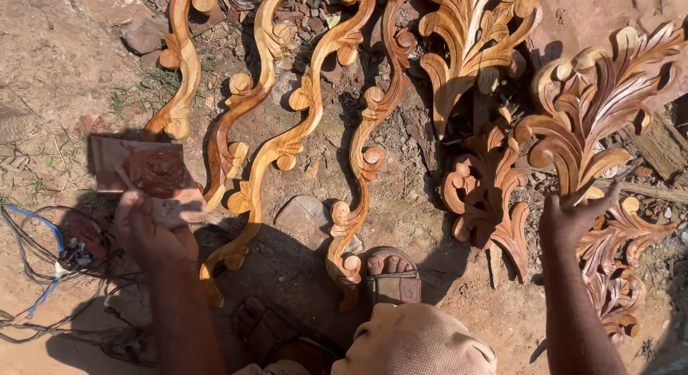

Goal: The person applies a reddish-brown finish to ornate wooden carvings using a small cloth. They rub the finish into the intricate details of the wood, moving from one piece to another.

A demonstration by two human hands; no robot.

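Four long S-scroll wood carvings (287, 142) lie on bare dirt (57, 52) across upper left to centre of frame, golden, smooth w/ curled knobs. Upper right: big leaf-shaped carvings (595, 110), deep-grooved, fanning fronds; a darker reddish leaf carving (487, 192) sits centre-right betw. them. Lower right, the lowest leaf carving (620, 267) in shade. Flat stone (304, 214) at centre. Sandalled foot (390, 274) at bottom centre. Tangle of wires (36, 267), blue and grey, at lower left.

Left hand (147, 228), left of centre, closed on a small rectangular wood block (143, 167) w/ carved rosette, thumb across its lower edge. Right hand (577, 214), right side, fingers spread open, tips touching the big leaf carving's lower edge; holds nothing.
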